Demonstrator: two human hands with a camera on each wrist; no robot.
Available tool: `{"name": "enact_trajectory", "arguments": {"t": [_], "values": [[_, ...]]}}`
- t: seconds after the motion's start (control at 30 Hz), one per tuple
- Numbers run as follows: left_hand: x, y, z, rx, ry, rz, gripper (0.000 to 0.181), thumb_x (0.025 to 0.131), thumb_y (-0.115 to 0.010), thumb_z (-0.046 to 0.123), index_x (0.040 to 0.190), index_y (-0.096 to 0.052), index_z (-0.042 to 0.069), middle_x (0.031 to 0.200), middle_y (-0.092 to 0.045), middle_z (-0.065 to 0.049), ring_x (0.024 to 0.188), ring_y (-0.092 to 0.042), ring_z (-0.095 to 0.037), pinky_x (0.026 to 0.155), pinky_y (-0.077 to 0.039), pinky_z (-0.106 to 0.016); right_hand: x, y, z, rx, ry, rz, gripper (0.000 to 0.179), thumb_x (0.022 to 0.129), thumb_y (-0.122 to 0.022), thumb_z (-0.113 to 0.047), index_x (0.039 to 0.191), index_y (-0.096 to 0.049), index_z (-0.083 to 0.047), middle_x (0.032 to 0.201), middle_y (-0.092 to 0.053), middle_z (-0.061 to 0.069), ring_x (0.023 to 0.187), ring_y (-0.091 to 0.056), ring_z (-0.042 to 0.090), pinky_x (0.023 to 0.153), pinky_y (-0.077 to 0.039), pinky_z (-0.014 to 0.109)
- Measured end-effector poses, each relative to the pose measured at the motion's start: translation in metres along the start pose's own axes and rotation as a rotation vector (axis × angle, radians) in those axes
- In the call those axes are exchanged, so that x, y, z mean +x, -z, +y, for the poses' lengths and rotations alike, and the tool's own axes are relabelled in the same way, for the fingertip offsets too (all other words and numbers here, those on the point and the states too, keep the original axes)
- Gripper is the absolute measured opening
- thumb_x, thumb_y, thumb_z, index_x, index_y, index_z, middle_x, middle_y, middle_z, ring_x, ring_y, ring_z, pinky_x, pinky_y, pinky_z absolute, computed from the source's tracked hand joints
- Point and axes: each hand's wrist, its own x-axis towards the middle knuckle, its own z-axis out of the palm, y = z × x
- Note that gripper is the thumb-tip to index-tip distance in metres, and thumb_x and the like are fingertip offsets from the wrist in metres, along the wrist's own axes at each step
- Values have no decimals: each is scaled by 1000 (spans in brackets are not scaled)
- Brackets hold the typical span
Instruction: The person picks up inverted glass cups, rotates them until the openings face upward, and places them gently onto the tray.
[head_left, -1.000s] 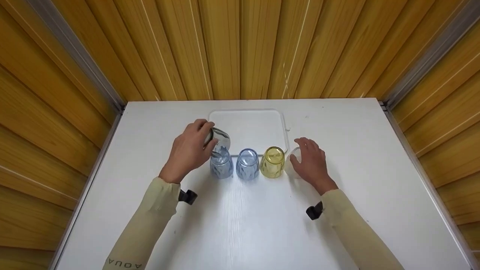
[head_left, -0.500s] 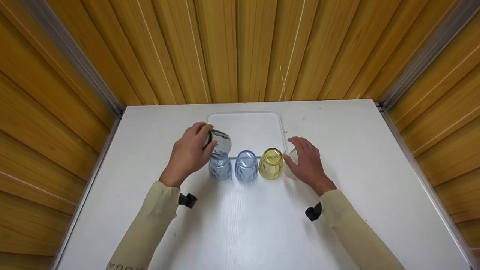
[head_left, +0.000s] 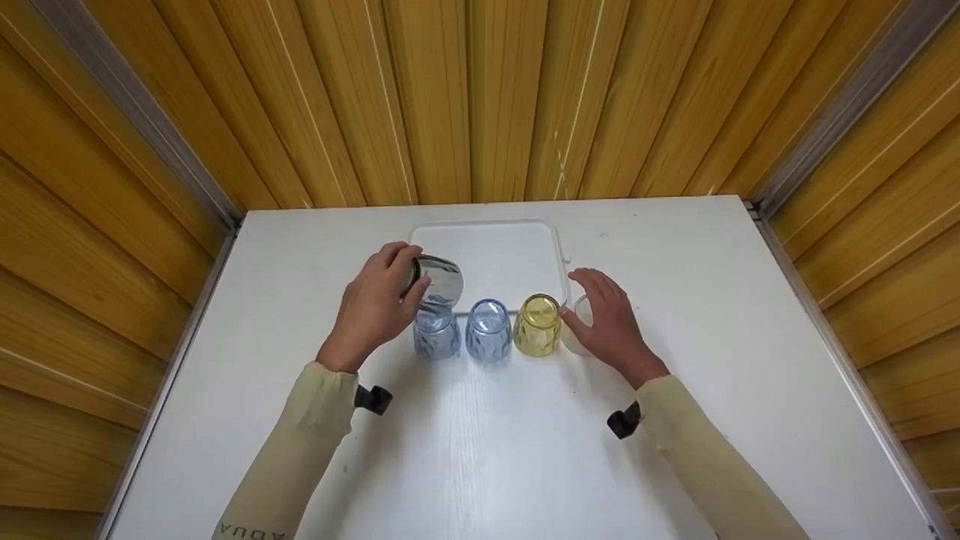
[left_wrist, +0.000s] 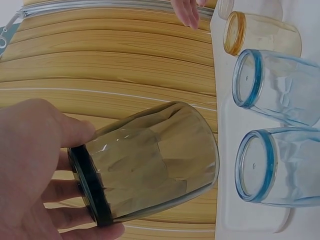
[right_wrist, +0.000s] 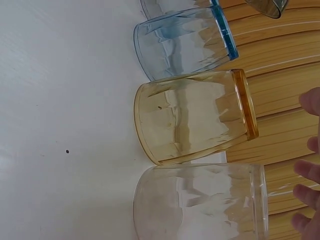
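My left hand [head_left: 373,304] grips a smoky grey glass [left_wrist: 155,160] by its thick dark base, fingers and thumb curled round it. This glass is in the air, tilted on its side with its mouth to the right, above the leftmost blue glass [head_left: 436,337]. A second blue glass [head_left: 489,334], a yellow glass [head_left: 538,330] and a clear glass [right_wrist: 200,200] continue the row, all upside down on the table. Over the clear glass hovers my right hand [head_left: 611,322], its fingers spread and loosely bent. The right wrist view shows a gap between those fingers and the glass bases.
Behind the row a shallow white tray [head_left: 487,251] lies on the white table [head_left: 480,442]. Wood-patterned panels [head_left: 450,105] stand behind the table and along both sides. The upside-down glasses sit close together.
The right hand has drifted a little left, its thumb now closer to the yellow glass. The left hand keeps the grey glass at nearly the same spot. The head view has shifted slightly.
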Motion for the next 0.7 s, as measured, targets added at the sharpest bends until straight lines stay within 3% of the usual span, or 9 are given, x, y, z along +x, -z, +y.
{"name": "enact_trajectory", "arguments": {"t": [0.43,0.7], "values": [[0,-4,3,-27,5,-7,46,95,-59,32,136,-51,14,137,-51,-11,119,-56,-27,96,-52,-46,-3,0,-6,43,20,-16,57,89,-68,-23,139,-45,-9,143,-47,10,137,-40,26,113,-31,52],[0,-5,4,-34,6,-6,46,96,-59,33,137,-51,14,137,-51,-10,119,-56,-27,98,-51,-47,-4,-2,-14,64,38,-28,59,90,-66,-31,140,-44,-10,144,-46,8,138,-40,25,113,-31,51]]}}
